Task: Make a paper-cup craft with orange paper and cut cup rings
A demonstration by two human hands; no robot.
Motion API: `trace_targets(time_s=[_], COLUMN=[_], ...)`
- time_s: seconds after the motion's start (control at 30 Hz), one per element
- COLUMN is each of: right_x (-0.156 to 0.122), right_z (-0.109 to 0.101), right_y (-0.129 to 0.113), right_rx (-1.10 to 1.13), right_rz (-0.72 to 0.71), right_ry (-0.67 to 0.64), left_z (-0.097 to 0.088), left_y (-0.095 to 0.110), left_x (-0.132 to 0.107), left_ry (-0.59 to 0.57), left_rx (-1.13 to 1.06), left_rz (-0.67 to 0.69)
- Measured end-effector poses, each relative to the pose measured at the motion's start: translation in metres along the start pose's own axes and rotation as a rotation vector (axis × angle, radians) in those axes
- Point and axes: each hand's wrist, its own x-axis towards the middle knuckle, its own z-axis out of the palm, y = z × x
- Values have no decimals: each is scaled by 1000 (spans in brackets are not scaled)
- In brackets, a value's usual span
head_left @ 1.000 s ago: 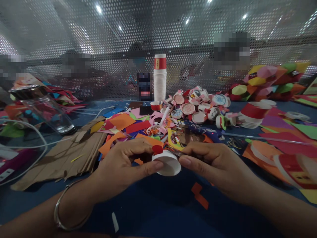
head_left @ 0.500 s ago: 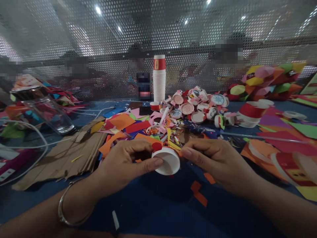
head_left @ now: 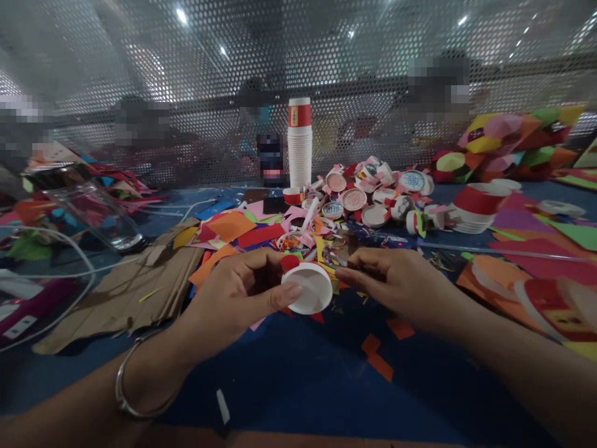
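Note:
In the middle, my left hand [head_left: 247,295] pinches a cut-down paper cup base [head_left: 312,291] between thumb and fingers. Its white round hollow faces me, and red paper flaps stick out around its rim. Just right of it is my right hand [head_left: 401,280], thumb and fingers bent together, apart from the cup base. What those fingertips hold, if anything, is too small to make out. Behind both hands lies a heap of coloured paper scraps [head_left: 228,227]. Orange scraps [head_left: 377,358] lie on the blue table [head_left: 298,392] below my right hand.
A tall stack of paper cups [head_left: 299,149] stands at the back, beside a pile of cut cup bases [head_left: 354,199]. Flattened cardboard [head_left: 116,292], a glass bottle [head_left: 102,214] and a white cable are left. More red-and-white cups [head_left: 478,208] and coloured sheets lie right.
My left hand has shifted slightly left and up with the cup base. My right hand's fingertips have moved away from its rim, opening a small gap.

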Motion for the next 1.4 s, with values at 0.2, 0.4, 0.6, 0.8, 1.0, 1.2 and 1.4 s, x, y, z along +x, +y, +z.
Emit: trace_targets(time_s=[0.2, 0.4, 0.6, 0.8, 1.0, 1.2, 1.4], right_x=[0, 0, -2, -2, 0, 0, 0], right_z=[0, 0, -2, 3, 7, 8, 10], right_y=[-1, -1, -9, -8, -5, -6, -8], right_rx=[32, 64, 332, 547, 672, 752, 835], right_rz=[-18, 8, 27, 50, 68, 109, 133], right_ry=[9, -6, 12, -28, -44, -50, -60], left_z=[-2, -1, 2, 7, 11, 13, 14], left_y=[-5, -6, 0, -2, -1, 2, 0], left_x=[-2, -2, -4, -3, -1, 4, 7], left_ry=[-4, -1, 18, 14, -3, 32, 59], left_rx=[10, -71, -103, -251, -376, -536, -616], left_rz=[-20, 4, -14, -61, -203, -330, -357])
